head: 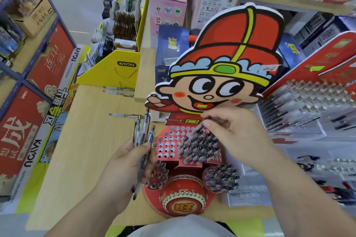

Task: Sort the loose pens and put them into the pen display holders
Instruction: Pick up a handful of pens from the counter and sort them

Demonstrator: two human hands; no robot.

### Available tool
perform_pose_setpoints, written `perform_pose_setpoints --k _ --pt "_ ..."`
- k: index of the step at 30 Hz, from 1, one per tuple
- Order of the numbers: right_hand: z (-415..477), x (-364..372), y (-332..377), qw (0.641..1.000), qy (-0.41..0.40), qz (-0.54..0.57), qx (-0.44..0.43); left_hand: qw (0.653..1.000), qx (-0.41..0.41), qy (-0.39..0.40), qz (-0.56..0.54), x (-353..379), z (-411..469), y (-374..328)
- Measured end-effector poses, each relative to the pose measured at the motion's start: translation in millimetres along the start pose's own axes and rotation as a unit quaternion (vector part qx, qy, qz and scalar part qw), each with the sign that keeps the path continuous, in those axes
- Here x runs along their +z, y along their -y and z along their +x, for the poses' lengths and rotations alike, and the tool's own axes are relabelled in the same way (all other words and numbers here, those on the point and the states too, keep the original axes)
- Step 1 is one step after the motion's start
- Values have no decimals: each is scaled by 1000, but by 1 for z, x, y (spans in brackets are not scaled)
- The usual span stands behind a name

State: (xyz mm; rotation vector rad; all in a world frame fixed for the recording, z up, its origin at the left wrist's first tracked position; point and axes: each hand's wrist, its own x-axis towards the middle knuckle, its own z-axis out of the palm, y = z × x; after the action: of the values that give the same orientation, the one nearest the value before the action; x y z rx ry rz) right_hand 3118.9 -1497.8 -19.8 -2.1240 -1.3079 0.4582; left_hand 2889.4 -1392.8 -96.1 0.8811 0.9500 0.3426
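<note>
A red cartoon-figure pen display holder (169,145) stands on the wooden table, its perforated top partly filled with dark pens (200,146). My left hand (123,165) grips a bundle of several clear-barrelled pens (142,134) just left of the holder. My right hand (235,132) pinches a single dark pen (200,126), its tip down at the holes in the upper right part of the holder. Two lower side pods (221,178) also hold pens.
Loose pens lie on the wooden table (86,131) at the back: one (125,115) near the figure, two (117,90) by the yellow Kayou box (115,71). A red tiered pen rack (308,102) stands at right, boxes at left.
</note>
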Motion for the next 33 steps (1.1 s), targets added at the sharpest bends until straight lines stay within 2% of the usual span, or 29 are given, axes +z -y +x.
perform_pose_setpoints --k 13,19,24,33 --pt "11 15 -6 992 107 -68 -20 1000 -5 13 11 0 6 -1" --pt "21 17 -2 984 152 -94 18 1000 -8 9 10 -1 8 2" --pt "32 19 1 975 190 -118 17 1000 -9 14 -2 -1 8 2" --pt "38 18 0 966 211 -147 13 999 -7 30 -7 -3 4 -2"
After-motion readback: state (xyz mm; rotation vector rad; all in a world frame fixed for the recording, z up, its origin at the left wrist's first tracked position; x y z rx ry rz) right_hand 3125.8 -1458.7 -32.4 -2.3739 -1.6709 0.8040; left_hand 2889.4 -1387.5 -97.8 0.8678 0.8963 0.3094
